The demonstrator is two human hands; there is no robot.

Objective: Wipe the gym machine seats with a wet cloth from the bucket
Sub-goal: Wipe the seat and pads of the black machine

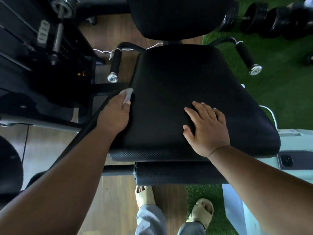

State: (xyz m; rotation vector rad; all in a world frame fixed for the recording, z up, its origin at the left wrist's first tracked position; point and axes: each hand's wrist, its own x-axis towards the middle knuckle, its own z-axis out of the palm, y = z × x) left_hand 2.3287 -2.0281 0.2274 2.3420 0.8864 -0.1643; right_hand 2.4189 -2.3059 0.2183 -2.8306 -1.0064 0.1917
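Observation:
A black padded machine seat [177, 92] fills the middle of the view, with its backrest [177, 17] above it. My left hand [115, 114] grips a small grey cloth [127, 94] and presses it against the seat's left edge. My right hand [206, 129] lies flat on the seat's front right part, fingers spread, holding nothing. No bucket is in view.
Two black handles with chrome ends flank the seat, the left handle [115, 65] and the right handle [248, 58]. A weight stack frame [42, 48] stands at left. Dumbbells [271, 19] lie on green turf at top right. A black roller pad [177, 173] sits below the seat, above my sandalled feet.

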